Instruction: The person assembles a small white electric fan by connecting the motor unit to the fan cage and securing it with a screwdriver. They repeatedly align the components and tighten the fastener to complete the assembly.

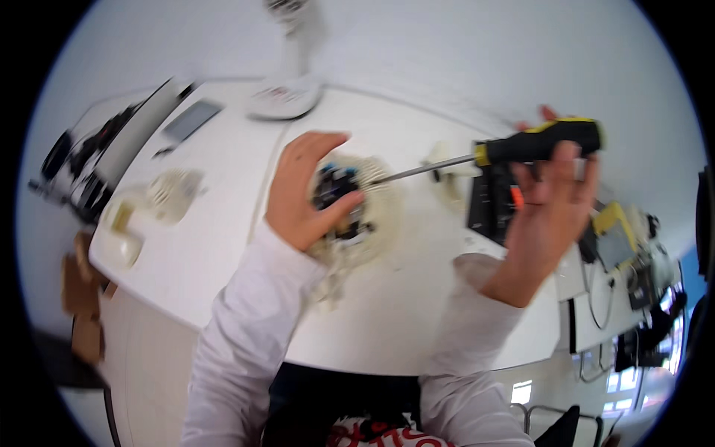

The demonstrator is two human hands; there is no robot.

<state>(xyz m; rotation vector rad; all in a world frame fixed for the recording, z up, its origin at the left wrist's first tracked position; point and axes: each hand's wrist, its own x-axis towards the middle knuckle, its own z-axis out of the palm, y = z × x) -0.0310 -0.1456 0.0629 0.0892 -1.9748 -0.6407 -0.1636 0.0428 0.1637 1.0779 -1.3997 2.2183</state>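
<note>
A pale, ribbed round fan guard lies on the table with a dark fan motor and small blue parts at its middle. My left hand curves around the motor, the thumb across it and the index finger stretched over the far side. Its other fingers are mostly hidden. Up on the right, my right hand holds a screwdriver by its black and yellow handle. The metal shaft slants down leftward, its tip beside the motor; whether it touches is too blurred to tell.
The white table also bears a pale fan base, a grey flat device, and a cream housing part with a curved cream piece. A black box lies behind my right wrist. Cardboard stands left.
</note>
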